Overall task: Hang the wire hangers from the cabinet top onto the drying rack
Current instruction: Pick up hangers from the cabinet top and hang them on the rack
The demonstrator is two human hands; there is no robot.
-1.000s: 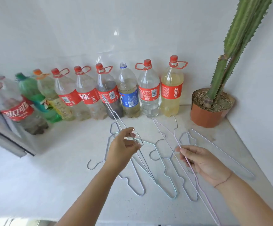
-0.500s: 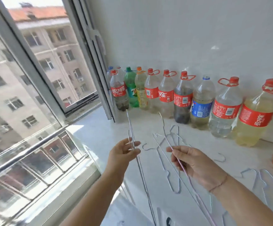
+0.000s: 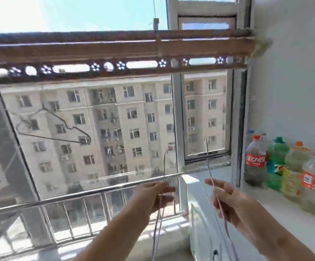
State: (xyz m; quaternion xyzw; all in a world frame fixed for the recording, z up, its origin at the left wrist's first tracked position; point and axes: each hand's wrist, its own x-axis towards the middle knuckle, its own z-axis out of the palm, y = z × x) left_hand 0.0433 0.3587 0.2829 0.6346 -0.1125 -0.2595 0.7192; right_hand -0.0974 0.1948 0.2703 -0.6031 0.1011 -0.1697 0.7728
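My left hand (image 3: pixel 154 194) pinches a thin wire hanger (image 3: pixel 164 162) that stands upright in front of the window. In my right hand (image 3: pixel 232 202) is a pale pink wire hanger (image 3: pixel 209 166), its wire running up past the window sill and down past my wrist. The drying rack (image 3: pixel 115 53), a brown bar with round and flower-shaped holes, spans the top of the view well above both hands. One dark wire hanger (image 3: pixel 58 129) hangs tilted at the left, below the rack. The cabinet top (image 3: pixel 294 219) lies at the lower right; the hangers on it are out of view.
Several plastic bottles (image 3: pixel 256 161) stand along the wall on the cabinet top at the right. A steel railing (image 3: pixel 77 194) crosses the lower window. The window frame (image 3: pixel 177 129) stands upright in the middle, with an apartment block outside.
The view has swung from the cabinet top, left and up to the window and rack. Both hands have lifted their hangers off the cabinet and carried them toward the window.
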